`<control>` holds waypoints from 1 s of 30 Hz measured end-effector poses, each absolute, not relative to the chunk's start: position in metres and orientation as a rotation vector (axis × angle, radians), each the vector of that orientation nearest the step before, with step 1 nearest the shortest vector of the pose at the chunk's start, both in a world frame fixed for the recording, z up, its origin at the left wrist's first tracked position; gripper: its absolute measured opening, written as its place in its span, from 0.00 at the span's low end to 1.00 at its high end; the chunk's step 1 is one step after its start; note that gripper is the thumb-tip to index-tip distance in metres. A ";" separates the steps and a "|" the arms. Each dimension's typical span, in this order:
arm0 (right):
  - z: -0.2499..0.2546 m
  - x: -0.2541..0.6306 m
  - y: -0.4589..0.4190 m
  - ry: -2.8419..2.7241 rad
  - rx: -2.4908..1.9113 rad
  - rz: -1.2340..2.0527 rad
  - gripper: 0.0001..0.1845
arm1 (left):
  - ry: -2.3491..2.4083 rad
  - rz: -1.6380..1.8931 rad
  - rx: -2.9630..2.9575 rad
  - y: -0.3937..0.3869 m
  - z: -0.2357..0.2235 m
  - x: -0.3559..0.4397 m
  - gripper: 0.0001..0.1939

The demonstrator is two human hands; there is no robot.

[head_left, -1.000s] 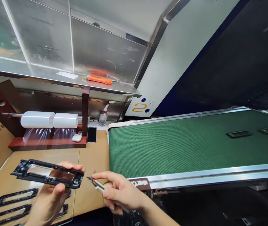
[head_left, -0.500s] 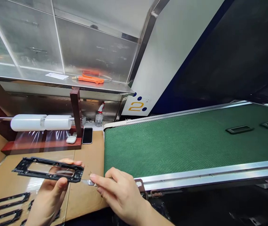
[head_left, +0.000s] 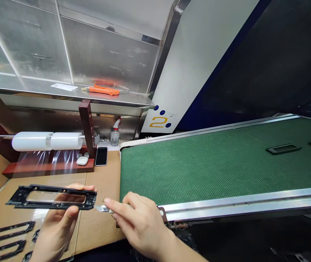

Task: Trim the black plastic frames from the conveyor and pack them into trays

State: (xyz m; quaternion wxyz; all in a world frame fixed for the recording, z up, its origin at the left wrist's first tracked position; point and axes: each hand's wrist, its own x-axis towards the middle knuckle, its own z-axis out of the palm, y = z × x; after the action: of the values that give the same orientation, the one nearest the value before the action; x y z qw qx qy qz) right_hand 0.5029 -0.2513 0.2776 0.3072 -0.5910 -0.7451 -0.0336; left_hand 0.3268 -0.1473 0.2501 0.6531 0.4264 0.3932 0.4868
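The green conveyor belt (head_left: 199, 171) fills 3 to 5 o'clock; its two dark frames (head_left: 283, 149) have slid farther right since the previous frame. Its silver near rail runs along 4 o'clock, and a wide stretch of mesh separates its left end from those frames. The cardboard-covered tabletop (head_left: 103, 227), at 7 o'clock, meets that end. At 6 o'clock the right hand (head_left: 144, 222) has fingers closed on a knife. The left hand (head_left: 59, 225), near 8 o'clock, pinches the black frame (head_left: 54, 197) between thumb and fingers, raised over the tabletop; it now lies more level than before. The knife (head_left: 104, 209) points at the black frame's right end; whether they touch, I cannot tell.
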 end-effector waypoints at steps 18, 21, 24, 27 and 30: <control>0.264 0.487 -0.233 -1.955 -1.572 -0.055 0.16 | 0.858 1.046 0.781 -0.138 0.225 0.304 0.30; 0.252 0.476 -0.228 -1.862 -1.519 -0.142 0.15 | 0.876 1.002 0.724 -0.137 0.224 0.298 0.30; 0.230 0.457 -0.218 -1.638 -1.510 -0.073 0.17 | 0.886 1.035 0.609 -0.137 0.228 0.293 0.27; 0.188 0.437 -0.197 -1.469 -1.649 0.260 0.19 | 0.858 1.044 0.486 -0.135 0.229 0.282 0.22; 0.132 0.429 -0.171 -1.451 -1.929 0.479 0.22 | 0.862 1.019 0.385 -0.130 0.223 0.264 0.19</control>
State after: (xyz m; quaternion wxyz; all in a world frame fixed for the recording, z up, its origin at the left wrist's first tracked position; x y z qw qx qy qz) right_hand 0.4289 -0.1713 0.1323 0.3338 -0.7390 -0.5557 0.1834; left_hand 0.2642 -0.1302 0.2233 0.7684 0.1776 0.3971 0.4693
